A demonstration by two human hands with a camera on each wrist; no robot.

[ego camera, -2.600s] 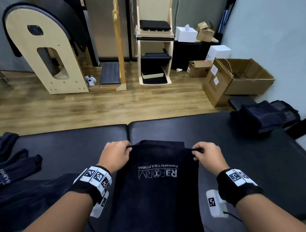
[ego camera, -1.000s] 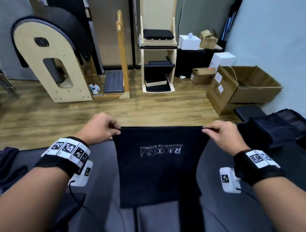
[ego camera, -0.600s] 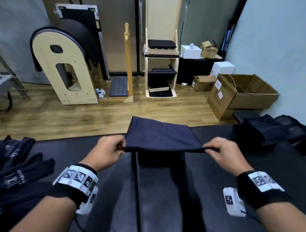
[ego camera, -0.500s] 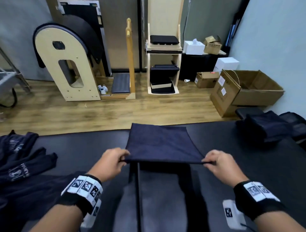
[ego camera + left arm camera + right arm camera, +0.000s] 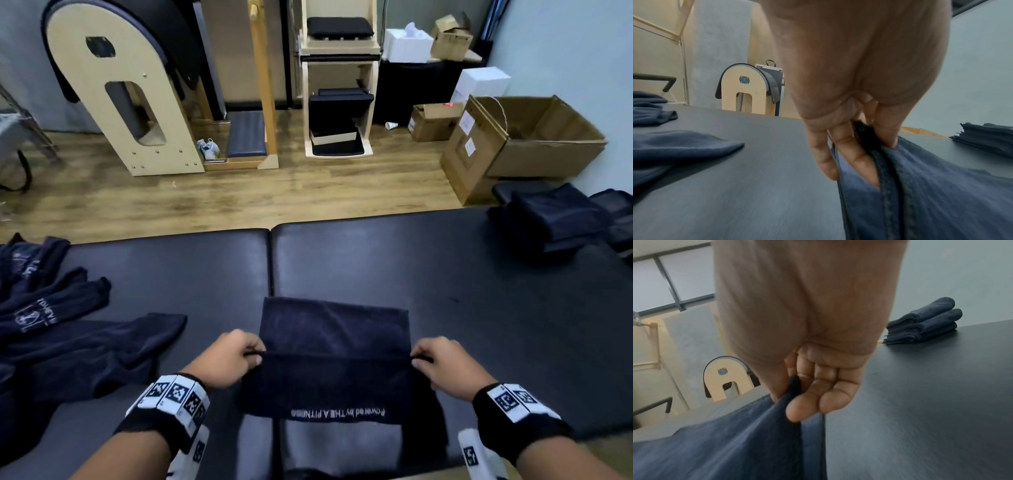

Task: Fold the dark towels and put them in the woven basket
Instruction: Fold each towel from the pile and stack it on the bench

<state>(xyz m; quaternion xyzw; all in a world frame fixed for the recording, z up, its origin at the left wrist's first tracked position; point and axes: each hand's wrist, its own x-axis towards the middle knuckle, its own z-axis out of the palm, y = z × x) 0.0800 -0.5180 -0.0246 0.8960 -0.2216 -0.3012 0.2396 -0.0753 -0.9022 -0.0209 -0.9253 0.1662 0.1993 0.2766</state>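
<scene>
Dark navy towel [image 5: 334, 346], folded over on the black padded table [image 5: 445, 274]; white lettering along near edge. Left hand [image 5: 230, 361] and right hand [image 5: 445, 363] pinching opposite ends of the fold, fingers curled on fabric.

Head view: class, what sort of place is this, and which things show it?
Probably a Pilates or fitness studio: an arched wooden barrel and a stepped wooden chair stand on the wood floor, and the towel on the padded black table carries fitness lettering.
</scene>
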